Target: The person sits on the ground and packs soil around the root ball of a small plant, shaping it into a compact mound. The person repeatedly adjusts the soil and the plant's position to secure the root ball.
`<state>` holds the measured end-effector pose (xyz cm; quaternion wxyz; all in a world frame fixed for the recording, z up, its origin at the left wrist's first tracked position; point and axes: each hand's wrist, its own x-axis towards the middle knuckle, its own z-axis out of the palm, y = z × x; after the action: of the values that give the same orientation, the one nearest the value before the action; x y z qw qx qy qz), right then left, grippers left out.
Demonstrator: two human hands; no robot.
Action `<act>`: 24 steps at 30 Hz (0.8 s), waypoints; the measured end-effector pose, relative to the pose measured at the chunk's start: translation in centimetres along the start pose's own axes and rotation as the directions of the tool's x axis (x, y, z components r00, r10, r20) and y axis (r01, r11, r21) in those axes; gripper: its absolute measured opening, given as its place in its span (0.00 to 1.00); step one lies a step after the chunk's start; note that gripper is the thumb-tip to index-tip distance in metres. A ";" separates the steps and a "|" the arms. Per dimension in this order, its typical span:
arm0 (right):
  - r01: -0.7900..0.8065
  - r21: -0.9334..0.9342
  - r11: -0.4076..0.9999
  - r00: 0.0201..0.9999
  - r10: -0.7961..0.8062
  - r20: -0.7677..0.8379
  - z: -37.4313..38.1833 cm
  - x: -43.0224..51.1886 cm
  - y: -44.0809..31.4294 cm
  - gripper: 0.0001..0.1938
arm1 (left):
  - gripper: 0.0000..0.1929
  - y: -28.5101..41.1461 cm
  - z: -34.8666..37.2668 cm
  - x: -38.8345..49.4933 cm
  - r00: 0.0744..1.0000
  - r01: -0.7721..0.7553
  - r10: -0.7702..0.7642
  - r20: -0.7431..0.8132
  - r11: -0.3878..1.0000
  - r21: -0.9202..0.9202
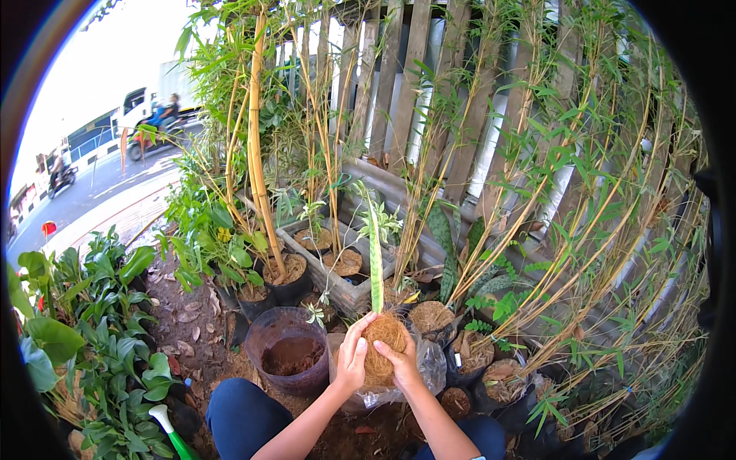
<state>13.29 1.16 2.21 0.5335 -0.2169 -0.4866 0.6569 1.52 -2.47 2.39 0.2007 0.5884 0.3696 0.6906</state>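
Note:
Between my two palms I hold a ball of brown coconut fibre (384, 335) with a single long snake plant leaf (375, 259) standing up out of it. My left hand (352, 353) presses the ball from the left, thumb up along its front. Around the right side curls my right hand (401, 359), its thumb on the front of the fibre. Directly below the ball is a clear plastic bag (428, 362), with more loose fibre (376, 371) showing in its mouth. A translucent purplish pot (287, 376) with dark brown soil or water inside stands left of the bag.
Several potted bamboo stems (257, 144) lean before a wooden slat fence (408, 86). Behind the bag sits a rectangular grey planter (328, 279). Leafy plants (109, 322) and a green tool with a white end (167, 425) are at left. Motorbikes (155, 135) pass on the road.

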 end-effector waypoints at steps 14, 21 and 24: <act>-0.102 0.225 0.969 0.969 0.148 -0.197 0.4 0.3 0.4 0.16 | 0.25 1.4 0.5 0.2 0.998 -0.013 0.026 -0.059 0.980 0.201; -0.023 0.178 0.984 0.949 0.077 -0.304 -0.4 0.9 0.6 0.17 | 0.18 1.4 2.5 -0.6 0.795 0.339 -0.453 -0.402 0.883 -0.325; 0.017 0.079 0.997 0.961 0.005 -0.276 -0.4 0.8 0.3 0.18 | 0.25 1.5 3.0 -0.8 0.815 0.415 -0.523 -0.251 0.828 -0.377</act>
<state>13.17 2.03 1.93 0.6063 -0.2830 -0.3813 0.6379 4.86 -3.20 3.12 0.3872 0.3093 0.4226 0.7588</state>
